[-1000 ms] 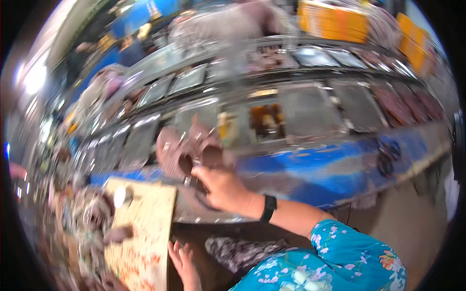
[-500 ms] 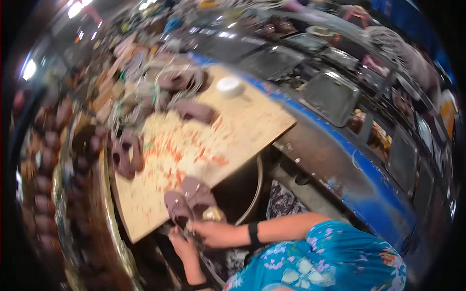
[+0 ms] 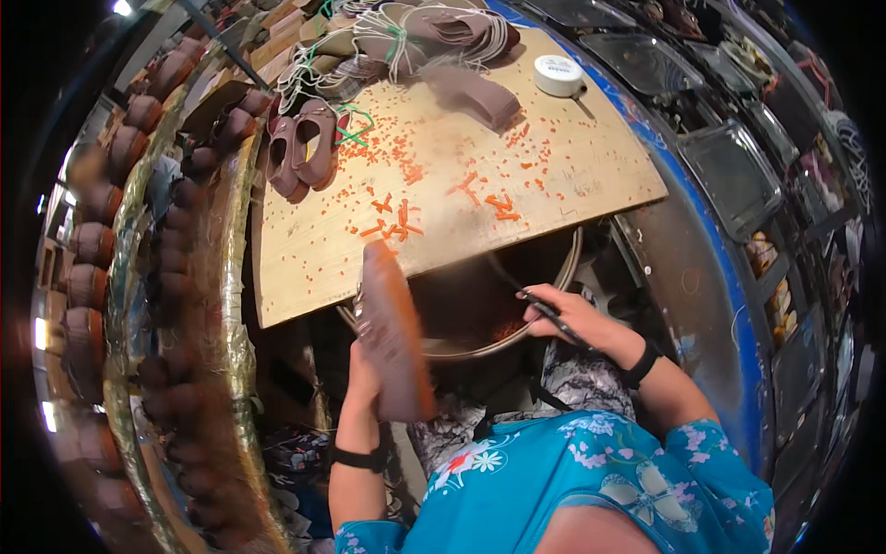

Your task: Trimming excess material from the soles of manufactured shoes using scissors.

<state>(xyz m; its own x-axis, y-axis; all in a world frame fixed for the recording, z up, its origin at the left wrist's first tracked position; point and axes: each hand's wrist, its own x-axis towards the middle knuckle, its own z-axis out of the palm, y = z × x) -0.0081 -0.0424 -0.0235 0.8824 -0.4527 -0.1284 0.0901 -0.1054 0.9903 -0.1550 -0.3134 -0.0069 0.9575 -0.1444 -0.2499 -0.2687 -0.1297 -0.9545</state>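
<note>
Okay, left hand (image 3: 365, 377), lower centre: wrapped round a mauve-brown shoe (image 3: 388, 337), fingers mostly hidden behind it. Shoe stands near-vertical, blurred, orange-brown sole edge facing right. Right hand (image 3: 574, 319), right of centre: fingers closed round a thin black tool (image 3: 568, 328), tip end pointing up-left over a round bin (image 3: 571, 268) with a pale rim; tip too dark to make out.

Step in hand, my read: shoe and tool both gripped, well apart, no contact. Working tool on shoe would call for closing that gap, shoe held steady.

Beyond: pale wooden surface (image 3: 305, 263), centre, with orange scraps (image 3: 403, 222); shoe pair (image 3: 303, 148) at its left, single shoe (image 3: 480, 97) upper centre, white round tub (image 3: 558, 74) to the right of that.

Writing: dark print on the tub, faint marks on the wood, not legible enough to use.
</note>
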